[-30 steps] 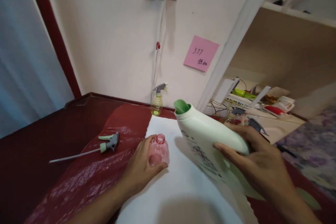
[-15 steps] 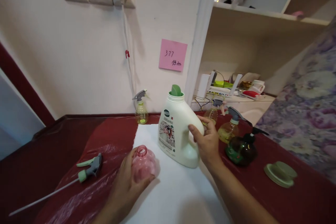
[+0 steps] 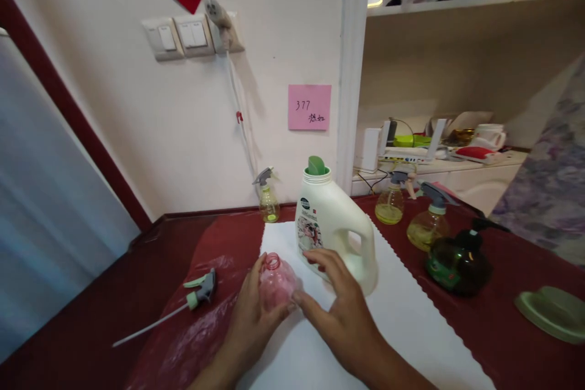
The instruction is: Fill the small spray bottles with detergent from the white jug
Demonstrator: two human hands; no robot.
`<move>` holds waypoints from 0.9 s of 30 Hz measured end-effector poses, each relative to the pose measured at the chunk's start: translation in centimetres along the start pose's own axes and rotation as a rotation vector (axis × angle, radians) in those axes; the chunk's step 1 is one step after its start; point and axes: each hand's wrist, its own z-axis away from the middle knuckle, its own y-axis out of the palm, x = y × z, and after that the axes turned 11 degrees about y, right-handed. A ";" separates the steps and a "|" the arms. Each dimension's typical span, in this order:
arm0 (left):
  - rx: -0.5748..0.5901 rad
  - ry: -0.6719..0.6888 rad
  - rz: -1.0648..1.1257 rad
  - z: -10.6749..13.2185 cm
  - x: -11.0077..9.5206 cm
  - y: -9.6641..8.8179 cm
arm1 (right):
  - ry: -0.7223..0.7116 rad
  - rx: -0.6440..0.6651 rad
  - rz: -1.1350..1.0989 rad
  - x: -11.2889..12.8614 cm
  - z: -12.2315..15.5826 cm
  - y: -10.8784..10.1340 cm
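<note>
My left hand [image 3: 253, 317] is wrapped round a small open-necked pink bottle [image 3: 274, 280] standing on a white cloth [image 3: 411, 329]. My right hand [image 3: 340, 311] reaches over beside it with fingers spread, thumb touching the pink bottle and fingertips near the base of a white detergent jug [image 3: 336, 228]. The jug stands upright on the cloth with a green spout and no cap. A loose spray trigger with a long tube [image 3: 192, 301] lies on red plastic to the left.
Small yellow spray bottles [image 3: 269, 204] [image 3: 389, 204] [image 3: 428, 225] stand near the wall and to the right. A dark green spray bottle [image 3: 459, 262] and a green cap [image 3: 551, 311] sit at the right. A cluttered shelf recess [image 3: 439, 146] lies behind.
The jug was tilted in my right hand, then set upright on the cloth. My right hand has let go of it and moved left to the pink bottle. The camera has tilted up.
</note>
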 end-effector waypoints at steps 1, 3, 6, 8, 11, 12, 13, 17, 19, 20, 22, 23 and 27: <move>0.006 0.004 -0.018 0.0 -0.2 -0.1 | 0.094 0.083 -0.022 -0.4 0.1 1.2; 0.035 -0.006 -0.054 0.0 -0.6 -0.6 | 0.240 0.194 -0.059 -1.5 0.1 3.3; 0.153 0.035 -0.135 0.3 -0.8 -2.9 | 0.311 0.256 -0.106 -3.2 0.0 5.3; 0.225 0.093 -0.233 0.5 -0.6 -5.5 | 0.308 0.279 -0.131 -4.1 0.2 6.0; 0.209 0.065 -0.443 0.3 0.3 -10.0 | 0.343 0.321 -0.121 -4.9 0.6 6.4; 0.204 0.019 -0.533 0.2 0.8 -11.4 | 0.356 0.334 -0.111 -5.0 0.7 6.4; 0.210 -0.034 -0.625 0.1 1.2 -12.6 | 0.366 0.343 -0.102 -5.1 0.8 6.4; 0.273 -0.186 -0.793 0.3 3.3 -14.9 | 0.356 0.354 -0.085 -5.4 0.8 6.4; 0.262 -0.200 -0.755 0.7 4.0 -14.7 | 0.347 0.352 -0.075 -5.4 0.8 6.4; 0.245 -0.203 -0.731 0.9 4.2 -14.6 | 0.345 0.353 -0.069 -5.4 0.8 6.4; 0.192 -0.203 -0.668 0.9 4.1 -14.4 | 0.351 0.357 -0.053 -5.2 0.8 6.3; 0.158 -0.199 -0.626 0.8 3.9 -14.4 | 0.355 0.363 -0.045 -5.1 0.8 6.3; -0.069 -0.143 -0.383 -0.9 1.5 -15.1 | 0.363 0.375 -0.030 -4.7 0.7 6.1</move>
